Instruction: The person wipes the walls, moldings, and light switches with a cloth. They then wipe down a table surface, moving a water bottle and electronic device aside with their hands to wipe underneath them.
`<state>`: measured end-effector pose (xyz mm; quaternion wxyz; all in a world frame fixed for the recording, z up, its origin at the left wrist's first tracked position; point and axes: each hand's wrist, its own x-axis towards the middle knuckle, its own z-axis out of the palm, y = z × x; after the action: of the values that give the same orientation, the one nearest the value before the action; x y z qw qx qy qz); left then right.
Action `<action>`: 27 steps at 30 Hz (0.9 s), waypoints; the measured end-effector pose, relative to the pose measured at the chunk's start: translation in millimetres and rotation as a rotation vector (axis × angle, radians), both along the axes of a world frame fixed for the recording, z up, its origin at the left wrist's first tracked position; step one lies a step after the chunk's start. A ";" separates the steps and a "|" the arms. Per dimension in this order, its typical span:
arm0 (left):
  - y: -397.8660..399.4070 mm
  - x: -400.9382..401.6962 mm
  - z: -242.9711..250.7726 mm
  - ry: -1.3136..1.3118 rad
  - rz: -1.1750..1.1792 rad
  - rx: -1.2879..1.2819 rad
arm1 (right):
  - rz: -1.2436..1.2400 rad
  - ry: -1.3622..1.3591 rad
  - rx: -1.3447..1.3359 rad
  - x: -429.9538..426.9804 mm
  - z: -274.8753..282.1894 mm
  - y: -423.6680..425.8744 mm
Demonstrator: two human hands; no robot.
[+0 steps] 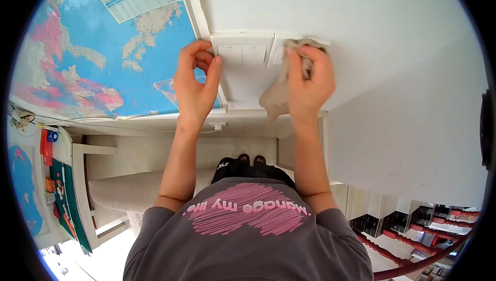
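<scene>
Two white wall switch plates sit side by side on the wall. The left switch plate (254, 54) shows two wide rockers. Much of the right switch plate (278, 55) is hidden behind a crumpled grey-beige cloth (277, 95). My right hand (312, 73) grips that cloth between thumb and fingers, over the right plate, and a loose end hangs below. At the left plate's left edge is my left hand (197, 73), its fingers curled and the thumb apart from them. It holds nothing; whether the fingertips touch the plate I cannot tell.
A large wall map (108, 56) hangs left of the plates. Below are a beige padded seat (128, 192) and a small white wall fitting (218, 126) with a cable. A green-topped table (64, 199) bears small items at far left. Stairs with a dark red handrail (430, 261) descend at lower right.
</scene>
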<state>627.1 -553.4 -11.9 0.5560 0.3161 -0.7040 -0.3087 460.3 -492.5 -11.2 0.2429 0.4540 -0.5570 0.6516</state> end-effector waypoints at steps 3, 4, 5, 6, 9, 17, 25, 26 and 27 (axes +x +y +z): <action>-1.2 1.3 -0.8 -0.019 0.019 -0.012 | 0.049 0.083 0.074 16.8 4.1 -8.5; -1.1 2.0 -0.3 -0.009 0.011 -0.008 | 0.051 0.082 0.074 16.9 3.7 -7.9; -1.2 2.7 0.0 0.000 0.002 -0.003 | 0.043 0.105 0.090 16.1 2.9 -6.1; -2.0 3.9 -0.6 0.000 0.008 -0.003 | 0.039 0.129 0.105 16.2 1.3 -5.0; -1.6 1.7 -0.2 0.009 -0.013 -0.009 | 0.051 0.180 0.172 14.5 -24.5 3.5; -4.0 1.3 -1.5 0.045 0.021 -0.047 | 0.036 0.183 0.054 15.3 2.2 -9.8; -3.2 -0.5 -0.3 0.033 0.025 -0.039 | 0.040 0.223 0.115 14.1 -19.6 -4.9; -3.2 0.0 -0.4 0.031 0.030 -0.039 | 0.056 0.191 0.097 14.5 -10.6 -6.5; -3.2 0.2 -0.5 0.030 0.030 -0.038 | 0.073 0.159 0.077 14.5 -5.0 -7.8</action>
<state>627.3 -556.6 -12.4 0.5771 0.3110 -0.6965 -0.2917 474.8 -500.3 -16.3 0.2450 0.5333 -0.5435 0.6001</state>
